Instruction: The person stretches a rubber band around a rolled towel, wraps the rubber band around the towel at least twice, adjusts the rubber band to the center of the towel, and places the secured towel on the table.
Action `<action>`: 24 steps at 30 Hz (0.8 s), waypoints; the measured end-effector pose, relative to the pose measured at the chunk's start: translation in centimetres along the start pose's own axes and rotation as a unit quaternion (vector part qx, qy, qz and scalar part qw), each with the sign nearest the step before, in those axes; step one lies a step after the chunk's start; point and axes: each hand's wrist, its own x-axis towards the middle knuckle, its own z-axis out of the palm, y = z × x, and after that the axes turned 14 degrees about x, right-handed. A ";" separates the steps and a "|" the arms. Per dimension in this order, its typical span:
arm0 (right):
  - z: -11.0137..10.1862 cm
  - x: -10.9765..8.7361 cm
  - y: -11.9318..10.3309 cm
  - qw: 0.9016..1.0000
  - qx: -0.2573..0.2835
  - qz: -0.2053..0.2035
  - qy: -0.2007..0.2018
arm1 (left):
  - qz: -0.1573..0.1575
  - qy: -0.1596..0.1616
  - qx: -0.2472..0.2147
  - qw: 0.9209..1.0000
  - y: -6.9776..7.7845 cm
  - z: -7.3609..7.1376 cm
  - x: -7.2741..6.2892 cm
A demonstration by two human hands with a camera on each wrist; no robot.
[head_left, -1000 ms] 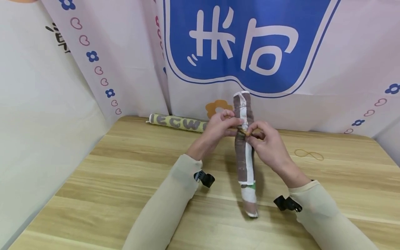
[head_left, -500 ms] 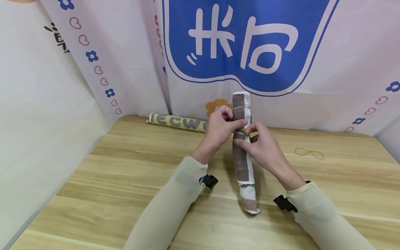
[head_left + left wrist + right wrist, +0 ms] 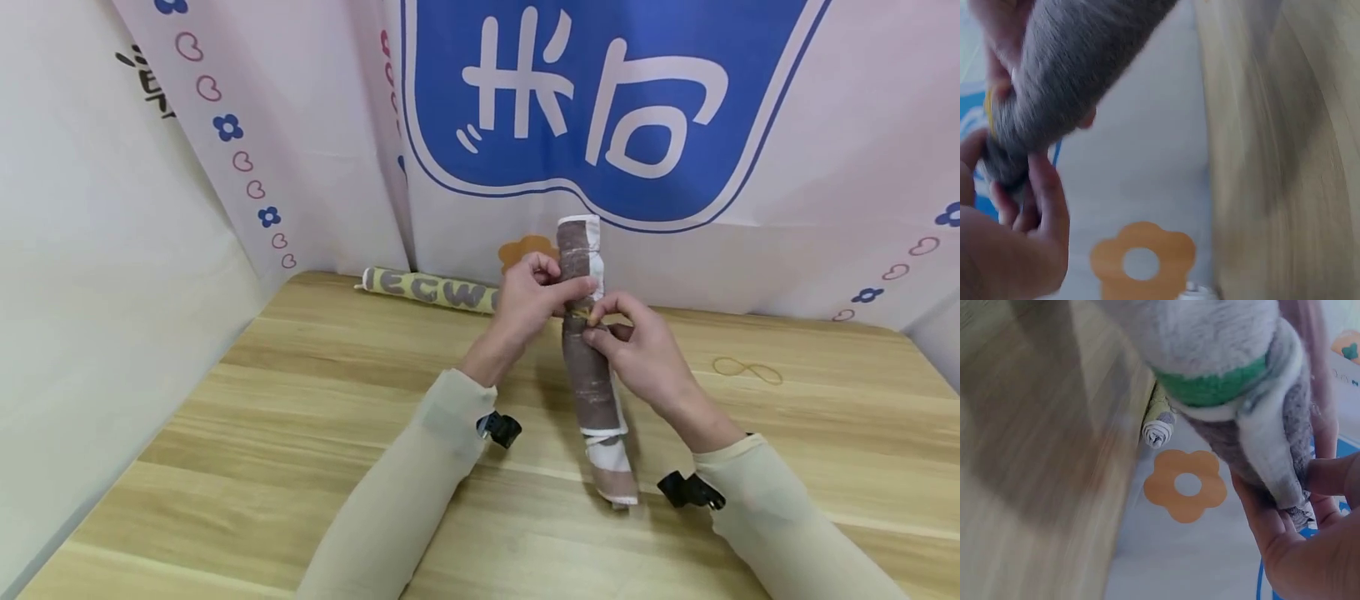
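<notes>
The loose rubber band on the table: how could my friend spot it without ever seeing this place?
Look at the pale wooden table and find the person's right hand at the brown-and-white rolled cloth. To that hand's right lies the thin yellow rubber band. It makes a figure eight, while the other yellow band is on the cloth.

From above, the head view looks forward and down over the pale wood-grain tabletop (image 3: 240, 417); both black wrist cameras (image 3: 501, 430), turned sideways, face the white printed backdrop (image 3: 787, 275) from close beside the brown-and-white fabric roll (image 3: 588, 375), all sharing its orange printed flower on that backdrop's (image 3: 1186, 461) lower part.
</notes>
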 end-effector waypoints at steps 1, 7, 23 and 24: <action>-0.1 0.1 -0.1 1.000 0.018 0.012 0.005 | -0.009 -0.027 -0.034 0.999 -0.2 -0.2 0.2; -0.2 0.4 0.0 0.995 0.072 0.070 0.016 | -0.066 -0.137 -0.147 0.977 -1.4 -1.0 1.1; 0.2 -0.2 -0.9 0.997 -0.066 0.018 0.026 | -0.020 -0.026 -0.051 0.998 0.0 0.0 0.1; 0.3 -0.2 -0.9 0.997 -0.073 0.002 0.026 | -0.023 -0.024 -0.048 0.998 0.0 0.1 0.0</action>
